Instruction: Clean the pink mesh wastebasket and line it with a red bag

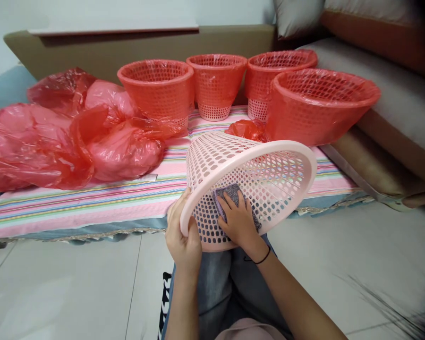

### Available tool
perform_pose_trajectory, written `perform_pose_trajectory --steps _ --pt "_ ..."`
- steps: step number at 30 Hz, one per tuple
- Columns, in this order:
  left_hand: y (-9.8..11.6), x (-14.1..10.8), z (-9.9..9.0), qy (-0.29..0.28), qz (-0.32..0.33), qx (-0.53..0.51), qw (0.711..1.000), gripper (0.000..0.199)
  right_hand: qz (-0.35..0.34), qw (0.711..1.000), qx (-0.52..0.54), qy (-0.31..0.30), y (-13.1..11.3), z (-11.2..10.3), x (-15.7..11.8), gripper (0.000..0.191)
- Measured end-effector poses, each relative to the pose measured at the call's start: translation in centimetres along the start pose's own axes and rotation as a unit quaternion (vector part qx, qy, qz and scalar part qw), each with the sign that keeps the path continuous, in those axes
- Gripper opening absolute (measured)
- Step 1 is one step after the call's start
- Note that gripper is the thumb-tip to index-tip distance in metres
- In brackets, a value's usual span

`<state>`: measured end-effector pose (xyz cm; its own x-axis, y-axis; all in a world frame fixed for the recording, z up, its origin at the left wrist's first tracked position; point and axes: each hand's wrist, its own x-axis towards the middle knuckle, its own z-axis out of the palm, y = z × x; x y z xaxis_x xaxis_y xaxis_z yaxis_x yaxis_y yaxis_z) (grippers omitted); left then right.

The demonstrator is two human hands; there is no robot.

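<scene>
A pale pink plastic basket point(212, 156) with a lattice of holes is tilted over my lap, its wide mouth turned towards me. My left hand point(184, 231) grips the rim at the left, thumb inside and fingers outside. Inside the basket, my right hand point(238, 218) holds a grey cleaning cloth point(230, 191) with a purple edge against the lower wall. The fingers lie spread over the cloth, and part of it is hidden under the palm. A dark band circles my right wrist.
Several baskets lined with red plastic bags, including a near one point(326, 111), stand on a striped cover point(92, 205). At left lie bulging red plastic bags point(38, 146). Cushions point(382, 80) are stacked at right. A crumpled red bag point(248, 128) sits behind the pink basket.
</scene>
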<state>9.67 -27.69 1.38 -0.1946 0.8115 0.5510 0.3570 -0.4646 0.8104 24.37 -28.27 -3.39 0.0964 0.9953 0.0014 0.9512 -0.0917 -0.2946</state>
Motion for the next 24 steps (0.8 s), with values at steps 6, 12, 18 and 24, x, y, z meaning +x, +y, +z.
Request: perform_pose_trajectory --steps 6,12,18,24 --pt "0.6 0.3 0.1 0.001 0.017 -0.014 1.0 0.046 -0.003 1.0 0.016 -0.001 0.0 -0.6 -0.5 0.057" --pt "0.6 0.1 0.0 0.007 0.008 -0.019 1.0 0.049 -0.036 0.998 0.054 -0.02 0.3 -1.6 -4.2 0.06" --pt "0.2 -0.1 0.1 0.002 0.017 -0.021 1.0 0.046 -0.067 0.996 0.051 0.001 0.8 -1.2 -7.0 0.063" --pt "0.4 -0.1 0.0 0.007 -0.007 -0.023 1.0 0.045 -0.09 0.996 0.026 -0.01 0.7 -1.1 -6.8 0.082"
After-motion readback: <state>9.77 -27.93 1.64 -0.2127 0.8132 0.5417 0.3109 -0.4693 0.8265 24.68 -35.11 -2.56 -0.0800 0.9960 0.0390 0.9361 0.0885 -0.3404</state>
